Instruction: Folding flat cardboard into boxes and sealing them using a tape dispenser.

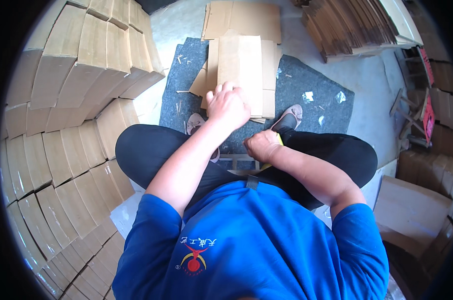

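My left hand (229, 106) rests on the near left part of a folded cardboard sheet (240, 60), its fingers slightly bent and apart. Beneath that sheet lie more flat cardboard pieces (269, 75), stacked between my feet. Closer to my body and to the right, my right hand (263, 146) is closed in a fist just short of the stack. A narrow yellow object (280, 138) shows at the back edge of this fist; most of it is hidden, so its kind cannot be made out.
Closed cardboard boxes (61, 75) are piled high along my left. A dark grey mat (311, 90) with scraps lies under the stack. Another flat cardboard piece (256, 20) lies beyond. Many flattened cartons (341, 25) stand at the far right, and a cardboard box (411, 205) is at my near right.
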### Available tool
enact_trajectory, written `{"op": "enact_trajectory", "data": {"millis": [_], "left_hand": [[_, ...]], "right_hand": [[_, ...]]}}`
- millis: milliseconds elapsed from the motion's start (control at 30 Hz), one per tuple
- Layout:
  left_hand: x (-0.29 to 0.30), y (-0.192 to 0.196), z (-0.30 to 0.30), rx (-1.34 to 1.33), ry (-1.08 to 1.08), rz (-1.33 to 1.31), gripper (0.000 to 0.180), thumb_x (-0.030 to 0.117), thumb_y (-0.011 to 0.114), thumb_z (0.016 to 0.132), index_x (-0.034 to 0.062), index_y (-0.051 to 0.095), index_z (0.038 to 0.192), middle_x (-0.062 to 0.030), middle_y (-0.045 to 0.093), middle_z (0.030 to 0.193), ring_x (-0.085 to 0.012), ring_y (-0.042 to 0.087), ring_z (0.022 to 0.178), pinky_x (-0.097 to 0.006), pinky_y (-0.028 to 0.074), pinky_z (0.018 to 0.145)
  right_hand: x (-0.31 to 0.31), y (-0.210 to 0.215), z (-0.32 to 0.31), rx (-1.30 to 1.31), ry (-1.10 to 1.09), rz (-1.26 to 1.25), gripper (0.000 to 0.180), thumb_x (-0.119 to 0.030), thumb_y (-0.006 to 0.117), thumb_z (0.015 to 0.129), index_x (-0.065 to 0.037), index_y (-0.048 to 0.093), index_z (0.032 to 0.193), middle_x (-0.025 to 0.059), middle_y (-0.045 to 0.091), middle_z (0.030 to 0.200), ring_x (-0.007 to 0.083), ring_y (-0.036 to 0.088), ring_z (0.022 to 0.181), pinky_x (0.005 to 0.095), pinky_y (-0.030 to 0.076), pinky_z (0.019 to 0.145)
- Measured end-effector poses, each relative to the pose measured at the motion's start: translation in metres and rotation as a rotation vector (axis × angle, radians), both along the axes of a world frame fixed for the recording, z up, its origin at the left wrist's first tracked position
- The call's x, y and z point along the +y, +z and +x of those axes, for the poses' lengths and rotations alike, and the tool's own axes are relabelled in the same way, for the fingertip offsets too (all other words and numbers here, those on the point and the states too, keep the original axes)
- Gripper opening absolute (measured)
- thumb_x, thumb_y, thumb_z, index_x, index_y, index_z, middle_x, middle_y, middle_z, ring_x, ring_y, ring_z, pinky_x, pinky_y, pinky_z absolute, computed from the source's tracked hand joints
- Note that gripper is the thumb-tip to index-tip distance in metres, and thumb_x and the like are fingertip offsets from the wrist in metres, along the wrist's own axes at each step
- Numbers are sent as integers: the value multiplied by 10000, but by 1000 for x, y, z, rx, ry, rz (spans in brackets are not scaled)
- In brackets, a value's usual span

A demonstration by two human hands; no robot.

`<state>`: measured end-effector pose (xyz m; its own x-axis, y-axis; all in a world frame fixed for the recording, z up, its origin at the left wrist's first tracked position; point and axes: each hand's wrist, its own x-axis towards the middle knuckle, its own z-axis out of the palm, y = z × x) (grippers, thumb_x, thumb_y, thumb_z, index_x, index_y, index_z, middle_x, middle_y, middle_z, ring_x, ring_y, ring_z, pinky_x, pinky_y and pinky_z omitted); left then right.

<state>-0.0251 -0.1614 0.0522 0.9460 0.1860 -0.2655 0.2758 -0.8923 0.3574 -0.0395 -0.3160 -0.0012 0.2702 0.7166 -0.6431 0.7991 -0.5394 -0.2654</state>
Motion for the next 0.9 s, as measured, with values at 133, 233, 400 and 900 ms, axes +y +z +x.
{"op": "enact_trajectory", "data": {"millis": [133, 233, 400, 900], "left_hand": [[25, -18, 72, -83, -32, -40, 428, 201, 528, 881, 87, 611, 1286, -148, 500, 1390, -291, 418, 1346, -474, 256, 1138], [59, -66, 114, -319, 0, 44, 537, 258, 516, 949, 117, 428, 1459, -114, 279, 1598, -279, 197, 1500, -497, 120, 1216], [66, -53, 140, -144, 111, 75, 549, 428, 511, 957, 155, 482, 1433, -112, 406, 1499, -272, 288, 1442, -494, 205, 1176], [57, -110, 10, -553, 1130, -736, 258, 252, 728, 908, 28, 600, 890, -23, 606, 828, -111, 542, 765, -277, 468, 705]], "right_hand": [[15, -5, -2, 175, -307, 53, 421, -386, 609, 866, -79, 617, 1154, 198, 713, 1004, 343, 691, 963, 445, 550, 852], [25, -9, -8, 177, -493, 85, 575, -412, 634, 873, -53, 521, 1307, 220, 705, 1014, 359, 685, 974, 451, 542, 868], [-3, 2, 19, 133, -645, 104, 483, -418, 656, 855, -4, 651, 1105, 215, 704, 1047, 347, 681, 1004, 431, 543, 889], [-66, 29, 158, -311, -452, 0, 522, -225, 647, 828, -176, 508, 1329, 161, 710, 1047, 340, 680, 989, 446, 546, 834]]}}
